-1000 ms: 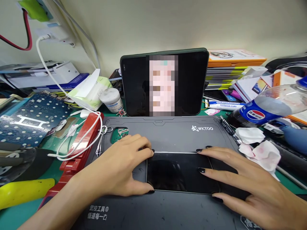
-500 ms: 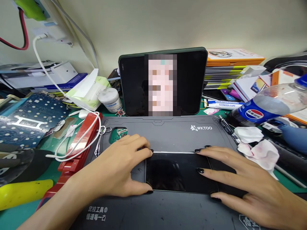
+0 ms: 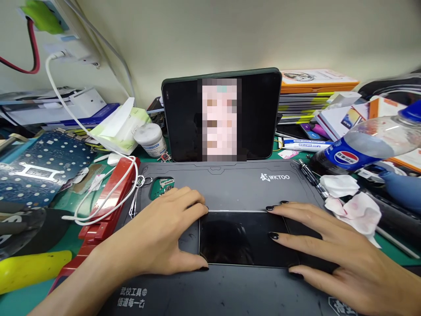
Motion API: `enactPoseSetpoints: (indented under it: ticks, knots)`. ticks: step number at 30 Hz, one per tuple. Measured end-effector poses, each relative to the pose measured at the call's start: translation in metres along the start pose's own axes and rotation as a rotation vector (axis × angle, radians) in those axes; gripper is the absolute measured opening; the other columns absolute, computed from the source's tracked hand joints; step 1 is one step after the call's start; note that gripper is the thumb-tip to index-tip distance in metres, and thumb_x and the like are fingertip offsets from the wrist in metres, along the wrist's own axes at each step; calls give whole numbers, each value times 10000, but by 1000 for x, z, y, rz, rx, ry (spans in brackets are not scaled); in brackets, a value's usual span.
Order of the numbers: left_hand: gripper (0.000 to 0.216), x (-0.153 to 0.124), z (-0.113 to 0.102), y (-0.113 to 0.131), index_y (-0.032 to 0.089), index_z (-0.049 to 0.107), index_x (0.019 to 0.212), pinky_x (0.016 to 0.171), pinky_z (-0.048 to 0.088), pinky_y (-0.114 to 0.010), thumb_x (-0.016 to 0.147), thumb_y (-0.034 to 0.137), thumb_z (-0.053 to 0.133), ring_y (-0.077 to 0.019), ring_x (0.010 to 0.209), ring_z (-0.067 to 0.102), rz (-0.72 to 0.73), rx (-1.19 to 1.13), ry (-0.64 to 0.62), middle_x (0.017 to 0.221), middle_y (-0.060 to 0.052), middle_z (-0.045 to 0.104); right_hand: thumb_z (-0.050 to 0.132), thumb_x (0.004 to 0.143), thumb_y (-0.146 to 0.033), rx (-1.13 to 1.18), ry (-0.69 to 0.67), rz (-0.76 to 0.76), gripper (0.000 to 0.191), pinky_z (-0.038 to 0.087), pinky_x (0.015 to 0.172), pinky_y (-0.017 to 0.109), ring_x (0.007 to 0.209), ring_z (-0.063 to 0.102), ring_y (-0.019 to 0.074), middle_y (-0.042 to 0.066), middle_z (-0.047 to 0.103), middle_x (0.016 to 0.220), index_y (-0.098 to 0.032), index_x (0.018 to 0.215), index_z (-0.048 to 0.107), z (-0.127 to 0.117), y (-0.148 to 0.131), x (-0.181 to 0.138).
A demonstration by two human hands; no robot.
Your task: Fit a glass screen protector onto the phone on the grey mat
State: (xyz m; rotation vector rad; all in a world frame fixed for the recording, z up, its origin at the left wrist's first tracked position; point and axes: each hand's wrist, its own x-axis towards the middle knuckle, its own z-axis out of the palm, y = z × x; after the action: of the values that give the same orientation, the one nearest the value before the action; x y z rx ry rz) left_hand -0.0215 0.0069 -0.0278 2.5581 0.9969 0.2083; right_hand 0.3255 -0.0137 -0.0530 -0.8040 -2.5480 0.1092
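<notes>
A dark-screened smartphone (image 3: pixel 237 239) lies flat and sideways on the grey work mat (image 3: pixel 230 289). At its left end, my left hand (image 3: pixel 164 232) grips it, thumb on the near edge and index finger at the far edge. My right hand (image 3: pixel 332 245) covers its right end, fingers spread: the thumb sits at the near edge, one finger rests on the glass and others reach the far edge. Part of the phone's right end is hidden beneath that hand.
A tablet (image 3: pixel 180 118) with a blurred screen patch stands behind the mat. Left are a red tool (image 3: pixel 110 188), a white cable (image 3: pixel 77 217) and a white jar (image 3: pixel 150 138). A cola bottle (image 3: pixel 348 153) and crumpled tissues (image 3: pixel 358 210) lie right.
The camera view has shifted very slightly. Both hands keep their places on the phone, which has not visibly moved on the mat.
</notes>
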Motion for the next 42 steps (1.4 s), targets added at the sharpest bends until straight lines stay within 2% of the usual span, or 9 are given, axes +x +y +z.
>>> enactPoseSetpoints:
  ticks: [9, 14, 18, 26, 34, 42]
  knots:
    - [478, 1, 2, -2, 151, 659, 1072, 848, 532, -470, 725, 371, 902, -295, 992, 622, 1, -1, 8, 1152, -99, 641, 666, 906, -260, -8, -5, 7, 246, 656, 918, 368, 1153, 716, 255, 88, 715, 1285, -281, 1136, 749, -1, -1, -2]
    - [457, 2, 2, -1, 154, 658, 1052, 874, 527, -492, 729, 375, 894, -307, 1013, 615, -18, -7, 0, 1164, -101, 630, 675, 889, -302, -8, 20, 3, 230, 678, 855, 364, 1095, 744, 267, 80, 740, 1244, -280, 1099, 765, -1, -1, 2]
    - [453, 2, 2, -2, 152, 662, 1044, 875, 522, -499, 736, 392, 891, -309, 1011, 610, -21, -12, -7, 1162, -103, 628, 682, 867, -283, 1, 31, -1, 257, 678, 873, 363, 1077, 751, 279, 81, 738, 1250, -280, 1109, 768, -1, -1, 2]
    - [459, 2, 2, -2, 150, 673, 1025, 871, 524, -497, 732, 425, 894, -312, 1012, 612, -12, -15, 5, 1155, -107, 632, 657, 896, -298, 18, -14, 38, 348, 670, 928, 446, 1216, 681, 306, 68, 616, 1430, -318, 1239, 711, 9, 8, -16]
    - [497, 3, 0, -2, 138, 670, 1069, 858, 532, -481, 721, 401, 909, -301, 998, 619, -11, -15, -10, 1144, -103, 638, 664, 924, -347, 2, 6, -10, 269, 685, 878, 398, 1131, 719, 286, 70, 683, 1327, -314, 1181, 736, 7, 7, -9]
    - [498, 2, -1, -2, 143, 656, 1064, 856, 530, -458, 719, 398, 910, -289, 990, 619, -18, -7, -15, 1136, -97, 642, 677, 917, -341, -8, 10, -16, 267, 677, 841, 368, 1102, 736, 283, 60, 712, 1301, -320, 1172, 753, 5, 6, -4]
